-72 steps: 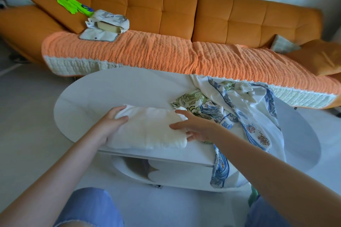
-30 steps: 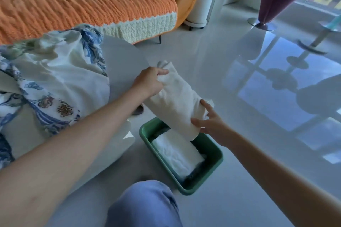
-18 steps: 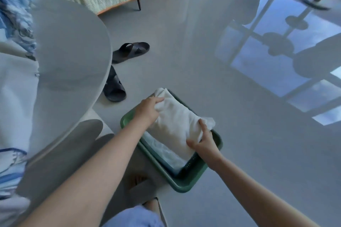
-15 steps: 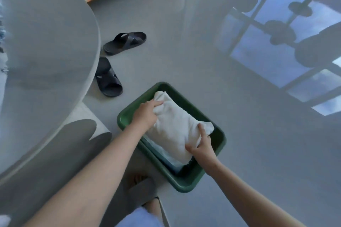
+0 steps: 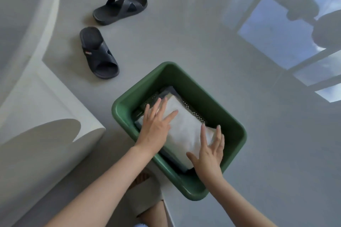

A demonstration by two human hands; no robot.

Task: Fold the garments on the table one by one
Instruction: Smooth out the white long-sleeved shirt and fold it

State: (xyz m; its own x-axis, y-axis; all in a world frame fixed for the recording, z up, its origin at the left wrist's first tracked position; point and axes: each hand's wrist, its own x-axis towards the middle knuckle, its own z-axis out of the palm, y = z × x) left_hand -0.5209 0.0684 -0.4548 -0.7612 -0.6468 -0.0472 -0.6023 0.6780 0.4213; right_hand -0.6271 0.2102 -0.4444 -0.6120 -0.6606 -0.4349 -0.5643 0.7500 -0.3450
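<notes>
– Garment (image 5: 184, 131) first: where is it?
– Folded into a white bundle, it lies in the green basket (image 5: 212, 101) on the floor (image 5: 184, 33), on top of darker folded pieces (image 5: 167, 91), to the right of the desk (image 5: 22, 5).
– And the person's grip?
– Released on both sides. The left hand (image 5: 155, 125) lies flat on the far-left end of the garment, fingers straight. The right hand (image 5: 208, 153) is spread at the near-right end, fingertips on the cloth or just above it; which of the two cannot be told. Neither hand curls round anything.
– How would it handle?
– Probably light and soft, with no stiffness of its own. It would likely droop and come open if lifted by one corner. The cloth looks matte, not slippery, and nothing about it seems fragile.
– So where should one take hold?
– At the two short ends, one hand under each with thumbs on top, so the folds travel together. For settling it in the basket, flat palms pressing down seem enough.
– Anything nearby to mind?
– Two black slippers (image 5: 98, 53) lie on the floor beyond the basket, well apart from it. More garments probably wait on the desk, though none shows here.
</notes>
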